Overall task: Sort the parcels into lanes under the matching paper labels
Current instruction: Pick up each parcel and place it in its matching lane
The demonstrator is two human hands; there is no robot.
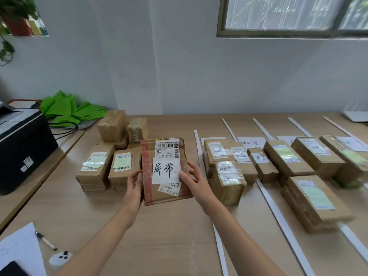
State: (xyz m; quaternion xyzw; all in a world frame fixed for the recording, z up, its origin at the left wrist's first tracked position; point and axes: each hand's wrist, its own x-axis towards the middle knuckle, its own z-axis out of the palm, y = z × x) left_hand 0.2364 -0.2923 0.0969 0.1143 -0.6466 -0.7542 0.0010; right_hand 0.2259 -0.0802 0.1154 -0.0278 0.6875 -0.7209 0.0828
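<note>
Tabletop (169,236) — box stacks (95,168) beside parcel (166,156)

Parcel (166,197): brown cardboard with red tape bands along its left and near edges. Its note (166,170): white with black handwriting. Left parcels (93,177): brown, with pale green notes. Lane strips (277,214): white. Table (159,236): light wood grain. Far-left sheeting (65,110): bright green. Printer (23,148): black.
</note>
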